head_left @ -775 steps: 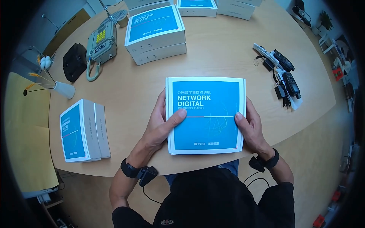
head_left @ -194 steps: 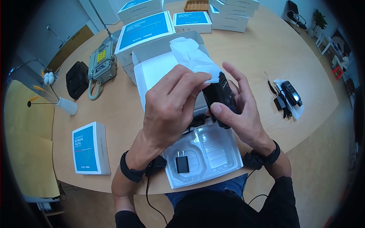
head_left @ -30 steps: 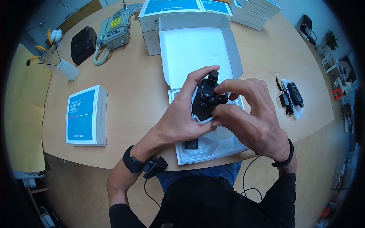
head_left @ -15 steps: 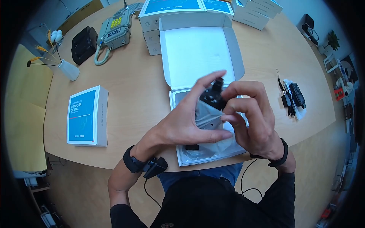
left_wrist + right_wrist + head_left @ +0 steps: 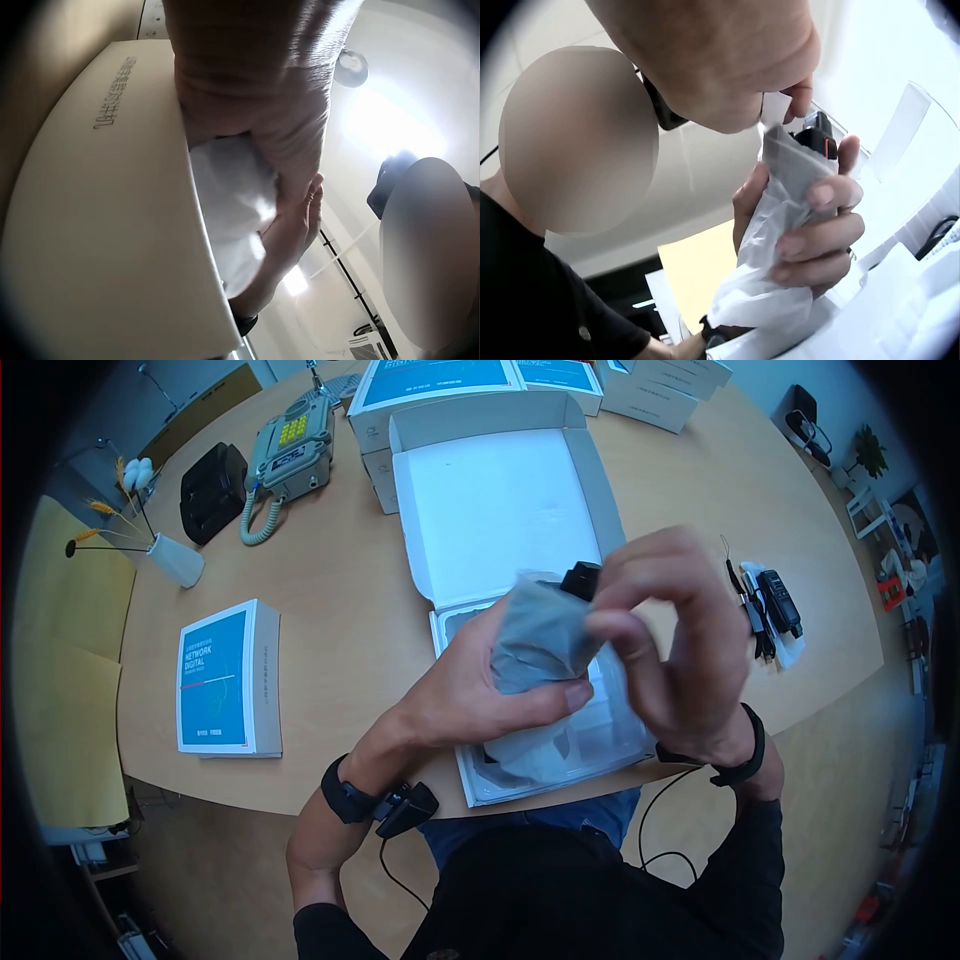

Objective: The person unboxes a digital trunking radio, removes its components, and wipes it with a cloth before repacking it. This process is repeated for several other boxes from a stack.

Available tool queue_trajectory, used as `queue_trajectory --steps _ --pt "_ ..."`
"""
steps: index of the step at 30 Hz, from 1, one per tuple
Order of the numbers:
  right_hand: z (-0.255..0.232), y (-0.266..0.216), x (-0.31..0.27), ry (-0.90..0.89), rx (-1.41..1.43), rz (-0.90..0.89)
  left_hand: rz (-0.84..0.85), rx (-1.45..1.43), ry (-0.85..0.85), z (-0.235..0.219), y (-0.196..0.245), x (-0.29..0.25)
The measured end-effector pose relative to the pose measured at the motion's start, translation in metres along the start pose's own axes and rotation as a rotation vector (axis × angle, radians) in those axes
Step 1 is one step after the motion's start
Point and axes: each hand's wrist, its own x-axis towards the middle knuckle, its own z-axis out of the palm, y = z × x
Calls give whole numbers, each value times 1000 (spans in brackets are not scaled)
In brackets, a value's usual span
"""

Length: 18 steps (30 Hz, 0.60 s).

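A black walkie-talkie (image 5: 817,139) sits inside a thin, cloudy plastic bag (image 5: 540,640), only its top end sticking out. My left hand (image 5: 465,695) grips it through the bag, thumb along the near side, fingers wrapped round the far side. In the right wrist view, the fingers of my right hand (image 5: 685,640) pinch a loose flap of the bag's mouth beside the radio's top. Both hands are above an open white box (image 5: 490,510), whose clear plastic tray (image 5: 620,725) lies partly hidden under them.
On the left stands a closed blue-and-white box (image 5: 225,680), with a white vase (image 5: 177,560) beyond it. A field telephone (image 5: 290,450) and a black case (image 5: 213,492) stand farther back. Another radio (image 5: 778,603) with cables lies right. Boxes (image 5: 435,382) are stacked behind.
Earlier a closed box was held; it now stands open. Over the last second the bag has come up over the radio's bare top, and my right hand has risen with the bag's edge.
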Motion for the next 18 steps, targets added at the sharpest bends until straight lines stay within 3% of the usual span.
queue_trajectory --steps 1,3,4,6,8,11,13,18 --pt "-6 -1 -2 56 56 105 1 3 -3 -2 1 0" --pt "-17 3 -5 81 201 252 -74 -465 -136 -7 4 2" --pt "-19 4 -7 71 253 330 -71 -461 -135 -9 3 1" --pt "-19 10 -8 -110 230 307 -42 -581 -211 -10 0 0" --pt "-14 11 -14 -162 136 256 -43 -623 -193 -8 -5 -3" --pt "-14 8 -14 -145 80 214 -59 -660 -184 -9 -8 -3" --pt "-10 6 -12 -87 31 87 -62 -626 -166 -8 -7 -4" --pt "-7 2 -17 -100 -44 73 -98 -513 -124 -3 1 -4"
